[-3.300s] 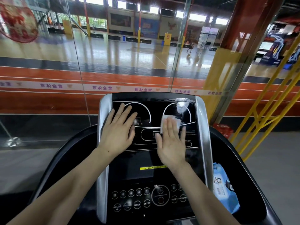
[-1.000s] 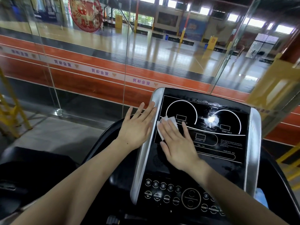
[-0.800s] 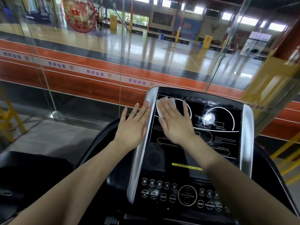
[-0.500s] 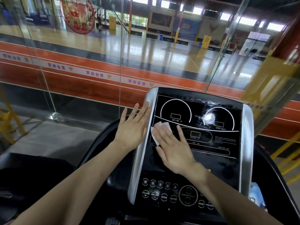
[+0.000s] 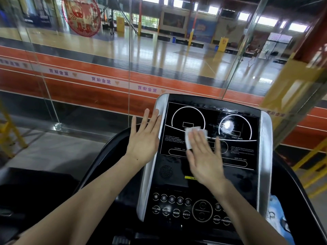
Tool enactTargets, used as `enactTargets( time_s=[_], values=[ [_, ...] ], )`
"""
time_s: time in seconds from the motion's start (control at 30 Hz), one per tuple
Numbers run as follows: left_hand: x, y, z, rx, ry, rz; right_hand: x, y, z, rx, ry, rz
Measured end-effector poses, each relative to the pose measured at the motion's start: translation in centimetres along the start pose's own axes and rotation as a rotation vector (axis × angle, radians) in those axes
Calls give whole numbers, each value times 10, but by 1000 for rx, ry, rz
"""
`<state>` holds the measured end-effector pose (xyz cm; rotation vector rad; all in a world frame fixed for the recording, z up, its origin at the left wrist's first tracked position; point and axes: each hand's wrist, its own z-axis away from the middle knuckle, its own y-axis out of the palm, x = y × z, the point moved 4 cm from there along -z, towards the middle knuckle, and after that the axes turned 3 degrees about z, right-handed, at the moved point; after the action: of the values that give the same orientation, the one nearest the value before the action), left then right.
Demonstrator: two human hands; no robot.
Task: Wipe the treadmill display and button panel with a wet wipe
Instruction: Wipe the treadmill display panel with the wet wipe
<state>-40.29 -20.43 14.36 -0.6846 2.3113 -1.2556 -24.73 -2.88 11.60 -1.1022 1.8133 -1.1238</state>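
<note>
Left side: glass wall (image 5: 85, 71) with a sports court behind, yellow railing (image 5: 10, 133) at the far left edge. Left hand (image 5: 144, 138) lies flat, fingers straight and spread, its grip released — fingertips rest against the silver left trim (image 5: 150, 174) of the treadmill console, seemingly to steady it.

Centre: the black display (image 5: 235, 147) with two dial outlines. Right hand (image 5: 205, 156) is flat too, fingers straight, pressing the white wet wipe (image 5: 190, 134) onto the glass just below the left dial; nothing is pinched, the wipe is only trapped under the fingertips and sticks out beyond them to the upper left. The hand looks motion-blurred, so a stroke is probably under way.

Step in hand, as I judge it: wiping the display. To do it well, keep the palm flat with even pressure, overlap the strokes, and carry them across to the right dial, where a bright glare spot (image 5: 228, 125) and faint streaks show. Keep the wipe fully under the fingers so it doesn't bunch up or slip out.

Lower down: the button panel (image 5: 177, 209) with INCLINE, MODE and ENTER keys looks not yet reached — light pressure there should avoid triggering keys.

Right: silver right trim (image 5: 265, 156), and a blue wipes packet (image 5: 276, 214) tucked beside the console.
</note>
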Motion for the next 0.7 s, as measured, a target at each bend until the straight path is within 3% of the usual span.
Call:
enactTargets(
  time_s=[0.13, 0.27, 0.33, 0.5, 0.57, 0.7],
  values=[
    [-4, 4, 0, -14, -12, -1, -17, -2, 10, -35, 228, -121],
    [-4, 11, 1, -42, 0, -8, 62, 0, -21, -33, 34, -136],
    [-4, 12, 1, -50, 11, -7, 68, -2, -24, -19, -49, -82],
    [-1, 13, 3, -76, 9, 41, -21, -2, 5, -31, 200, -134],
    [-3, 14, 3, -80, -3, 72, -21, -1, 2, -32, 258, -190],
    [-1, 15, 4, -47, 6, 102, 40, -1, -22, -42, 82, -184]
  ],
)
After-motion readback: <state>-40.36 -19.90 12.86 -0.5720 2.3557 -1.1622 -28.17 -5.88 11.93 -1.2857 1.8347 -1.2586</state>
